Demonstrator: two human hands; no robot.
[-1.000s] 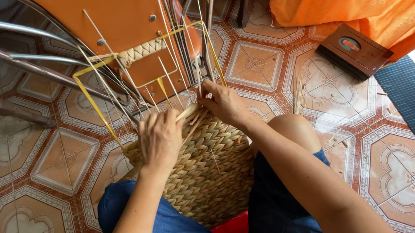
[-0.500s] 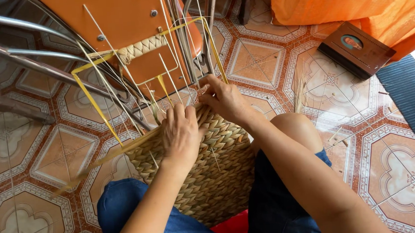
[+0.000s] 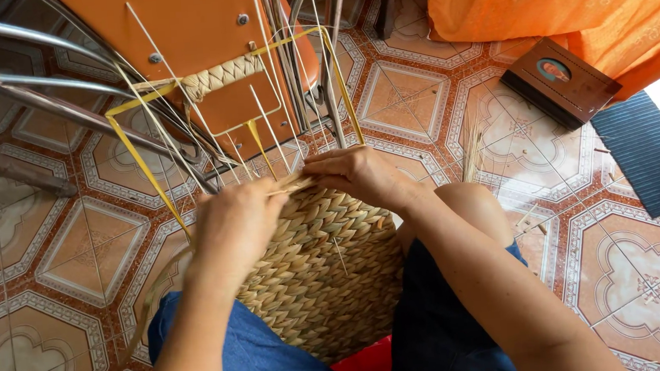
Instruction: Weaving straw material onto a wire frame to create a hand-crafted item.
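Note:
A half-woven straw basket (image 3: 320, 271) rests between my knees, its woven wall facing up. My left hand (image 3: 234, 229) grips a flat straw strand (image 3: 287, 184) at the basket's upper edge. Just right of it, my right hand (image 3: 360, 177) pinches the same weaving edge, fingers pointing left. Thin pale upright stakes (image 3: 264, 128) rise from the rim toward a yellow wire frame (image 3: 134, 156) with a short woven band (image 3: 218, 77) along its top.
An orange chair (image 3: 188, 33) with metal legs (image 3: 37, 90) stands just beyond the basket. Orange cloth (image 3: 565, 6) hangs at the upper right, with a dark brown box (image 3: 559, 84) and a blue ribbed mat (image 3: 649, 151) below it. Patterned tiles (image 3: 56, 251) cover the floor.
My left hand has moved up and right along the basket to the weaving edge, closing on the strand beside my right hand. A long loose strand that trailed left is gone from view.

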